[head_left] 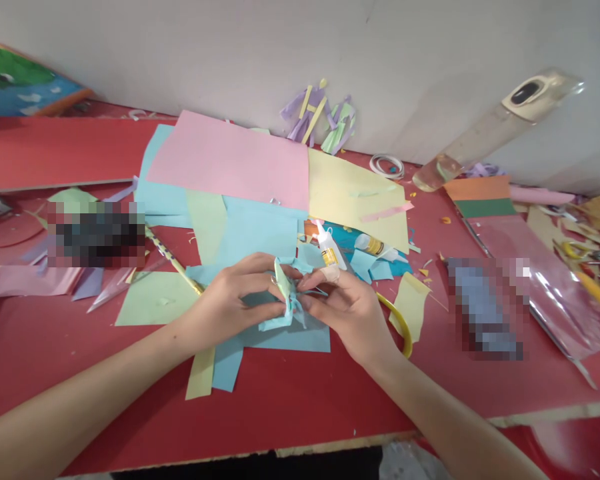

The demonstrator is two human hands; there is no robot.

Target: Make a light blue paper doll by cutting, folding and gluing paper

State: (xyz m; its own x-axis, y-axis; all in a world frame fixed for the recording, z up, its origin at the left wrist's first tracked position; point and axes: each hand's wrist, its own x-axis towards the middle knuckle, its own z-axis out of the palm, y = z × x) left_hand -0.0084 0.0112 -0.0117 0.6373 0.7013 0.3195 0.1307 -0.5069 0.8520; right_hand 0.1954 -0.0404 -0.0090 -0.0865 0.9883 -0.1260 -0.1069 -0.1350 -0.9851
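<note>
Both hands meet over the middle of the red table around a small folded paper piece (284, 293) in light blue and pale green. My left hand (245, 293) pinches its left side between thumb and fingers. From the right, my right hand (347, 300) closes its thumb and fingertips on the same piece; a bandage (330, 273) wraps one finger. Beneath lie blue paper sheets (305, 339). Just beyond the right hand are a white glue bottle (330, 248) with a yellow label and a second glue bottle (375, 245) on its side. A yellow scissors handle (404, 327) shows beside my right wrist.
Pink (240, 160) and yellow (350, 187) sheets lie toward the wall. Paper figures (310, 113) lean there, near a tape roll (387, 167) and an upright clear bottle (495, 133). A patterned pencil (173, 260) lies left. Blurred-out items flank the hands. The table's front edge (260, 456) is close.
</note>
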